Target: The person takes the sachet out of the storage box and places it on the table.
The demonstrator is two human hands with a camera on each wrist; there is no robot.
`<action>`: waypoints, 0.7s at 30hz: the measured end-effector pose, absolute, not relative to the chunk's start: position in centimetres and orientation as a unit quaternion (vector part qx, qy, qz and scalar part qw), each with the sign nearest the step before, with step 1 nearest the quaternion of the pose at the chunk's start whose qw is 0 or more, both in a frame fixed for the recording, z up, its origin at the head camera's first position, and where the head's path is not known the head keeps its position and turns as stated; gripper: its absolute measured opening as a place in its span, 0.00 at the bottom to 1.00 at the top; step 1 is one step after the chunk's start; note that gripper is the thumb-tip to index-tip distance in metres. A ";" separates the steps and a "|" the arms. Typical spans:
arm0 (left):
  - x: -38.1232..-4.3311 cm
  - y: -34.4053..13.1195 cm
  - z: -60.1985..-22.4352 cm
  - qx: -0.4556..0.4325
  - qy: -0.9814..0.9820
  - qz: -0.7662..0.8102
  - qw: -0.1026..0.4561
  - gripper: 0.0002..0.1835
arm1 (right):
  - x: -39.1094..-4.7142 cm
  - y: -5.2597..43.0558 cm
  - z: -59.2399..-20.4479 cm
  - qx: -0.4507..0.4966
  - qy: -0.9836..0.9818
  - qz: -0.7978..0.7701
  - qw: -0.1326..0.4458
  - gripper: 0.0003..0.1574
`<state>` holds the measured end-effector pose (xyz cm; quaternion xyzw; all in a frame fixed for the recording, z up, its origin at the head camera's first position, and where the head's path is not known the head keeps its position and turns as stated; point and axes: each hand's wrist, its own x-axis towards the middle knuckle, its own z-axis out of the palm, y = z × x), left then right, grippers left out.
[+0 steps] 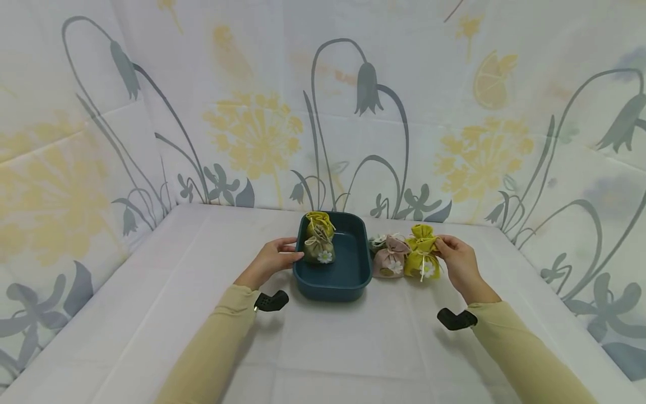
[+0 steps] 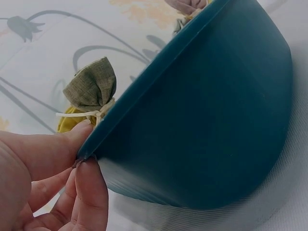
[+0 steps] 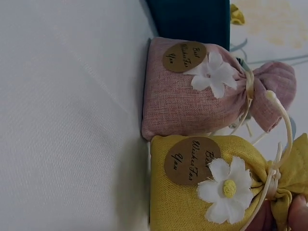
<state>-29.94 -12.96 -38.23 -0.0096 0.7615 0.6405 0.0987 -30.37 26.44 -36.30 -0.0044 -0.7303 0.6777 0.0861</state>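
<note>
My left hand [image 1: 270, 260] pinches the left rim of a dark teal plastic bin [image 1: 333, 290], thumb on top and fingers beneath in the left wrist view. Inside the bin's left side stand an olive-green drawstring pouch [image 1: 319, 248] with a white flower and, behind it, a yellow pouch [image 1: 323, 220]. To the right of the bin, my right hand [image 1: 459, 264] grips the gathered neck of another yellow pouch [image 3: 178, 207], which carries a flower and a round brown label. Beside that pouch sits a pink pouch [image 3: 183, 106], also labelled and flowered.
A grey-green pouch [image 1: 377, 243] is partly hidden behind the pink one, close to the bin's right wall. White cloth covers the table [image 1: 353, 348], and a flower-printed curtain [image 1: 282, 101] rises behind it. Black wrist mounts [image 1: 456, 319] stick out by both sleeves.
</note>
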 end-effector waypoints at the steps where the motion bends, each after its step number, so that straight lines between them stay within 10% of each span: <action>1: -29.9 -12.9 -38.2 -0.010 0.762 0.641 0.098 0.31 | -30.4 26.4 -36.3 -0.009 -0.730 0.678 0.085 0.15; 11: -29.7 -12.8 -38.0 -0.008 0.766 0.636 0.093 0.31 | -30.5 27.1 -37.1 -0.043 -0.707 0.704 0.056 0.12; 21: -29.7 -12.8 -38.0 -0.008 0.766 0.636 0.095 0.31 | -28.8 28.5 -36.0 -0.026 -0.776 0.628 0.058 0.30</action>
